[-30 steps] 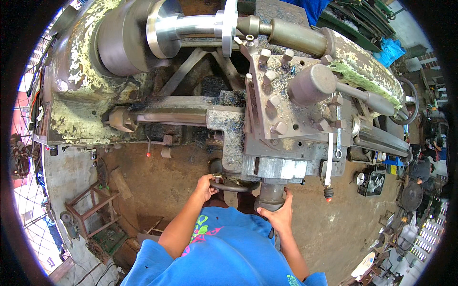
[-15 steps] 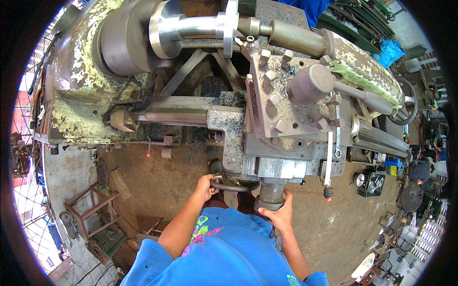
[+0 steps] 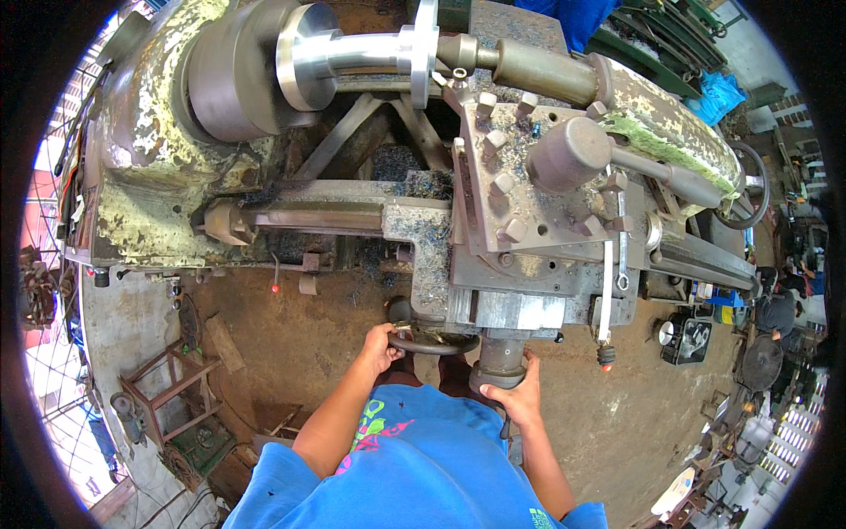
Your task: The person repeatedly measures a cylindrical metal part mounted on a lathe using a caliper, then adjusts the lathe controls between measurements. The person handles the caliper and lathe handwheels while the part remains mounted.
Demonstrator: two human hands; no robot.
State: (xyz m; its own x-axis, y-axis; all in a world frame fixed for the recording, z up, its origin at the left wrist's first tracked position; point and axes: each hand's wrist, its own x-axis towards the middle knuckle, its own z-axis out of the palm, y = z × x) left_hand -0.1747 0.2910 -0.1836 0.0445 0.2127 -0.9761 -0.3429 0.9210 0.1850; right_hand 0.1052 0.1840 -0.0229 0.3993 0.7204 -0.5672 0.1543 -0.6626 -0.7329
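My left hand is closed around the rim of a dark handwheel at the front of a lathe. My right hand grips the round cross-slide handle just right of it, thumb on its near side. Beyond the hands, the carriage carries a square tool post with several square-headed bolts and a big clamping knob. At the far side, a shiny flanged metal shaft runs between the blurred chuck and the tailstock quill. The cutting tip is hard to make out.
A combination wrench lies on the carriage beside a pale lever. Metal chips cover the carriage wing. A red-tipped lever hangs at the left front. A brown metal frame stands on the floor at left; a fan is at right.
Both hands keep their places on the handwheel and the handle. The view of the lathe shifts very slightly; nothing is let go or taken hold of.
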